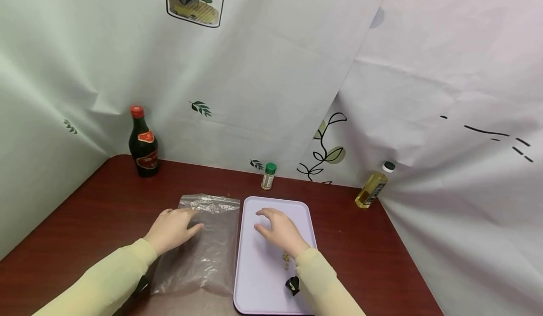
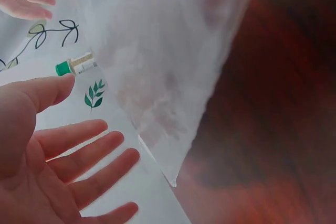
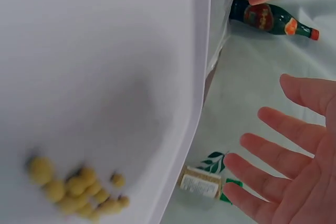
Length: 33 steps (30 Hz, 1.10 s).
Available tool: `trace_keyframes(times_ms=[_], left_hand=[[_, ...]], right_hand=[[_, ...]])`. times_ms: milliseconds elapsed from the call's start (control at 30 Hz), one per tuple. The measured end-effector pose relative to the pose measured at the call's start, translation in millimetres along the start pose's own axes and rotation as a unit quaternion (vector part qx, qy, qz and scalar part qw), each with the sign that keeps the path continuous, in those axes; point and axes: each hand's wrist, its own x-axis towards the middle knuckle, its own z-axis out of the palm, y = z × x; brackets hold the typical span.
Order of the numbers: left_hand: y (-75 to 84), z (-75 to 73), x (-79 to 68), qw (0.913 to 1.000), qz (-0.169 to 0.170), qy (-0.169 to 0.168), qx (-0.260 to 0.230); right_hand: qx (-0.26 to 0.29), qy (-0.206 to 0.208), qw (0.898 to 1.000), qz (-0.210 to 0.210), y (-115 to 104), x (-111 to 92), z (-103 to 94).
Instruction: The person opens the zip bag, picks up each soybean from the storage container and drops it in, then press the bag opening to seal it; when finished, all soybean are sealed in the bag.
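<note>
My left hand [image 1: 174, 231] hovers over the upper left of a clear zip bag [image 1: 212, 255], its fingers loosely spread and holding nothing. The bag lies flat on the table, its zip edge at the far end. To its right is a pale lavender tray [image 1: 259, 278]. Above that tray is my right hand [image 1: 282, 231], also with nothing in it; the right wrist view shows its fingers [image 3: 278, 156] parted. Small round yellow pieces [image 3: 79, 190] sit in a cluster on the tray, partly hidden by the right wrist in the head view.
A dark bottle with a red cap [image 1: 144, 149] stands at the back left of the brown table [image 1: 339, 240]. Behind the tray is a small green-capped shaker jar [image 1: 268, 178]. A bottle of yellow liquid [image 1: 372, 190] stands at the back right. A printed white curtain [image 1: 263, 71] hangs behind.
</note>
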Motion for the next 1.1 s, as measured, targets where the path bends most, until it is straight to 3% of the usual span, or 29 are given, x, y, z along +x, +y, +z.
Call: trace_keyframes(times_ms=[233, 533, 767, 1100], left_hand=[[-3.4, -0.4, 10.1, 0.9996, -0.013, 0.001, -0.027], [-3.1, 3.5, 16.7, 0.9986, -0.023, -0.015, -0.044], [-5.5, 9.6, 24.9, 0.9974, -0.019, -0.005, -0.070], [-12.8, 15.9, 40.5, 0.9986, -0.019, 0.002, -0.050]], right_hand=[[0.005, -0.026, 1.000, -0.008, -7.7, 18.0, 4.1], [0.055, -0.074, 0.996, -0.017, -8.0, 33.7, 14.3], [0.118, -0.087, 0.989, -0.023, -8.6, 44.9, 29.7], [0.173, -0.080, 0.982, 0.005, -16.5, 63.5, 37.2]])
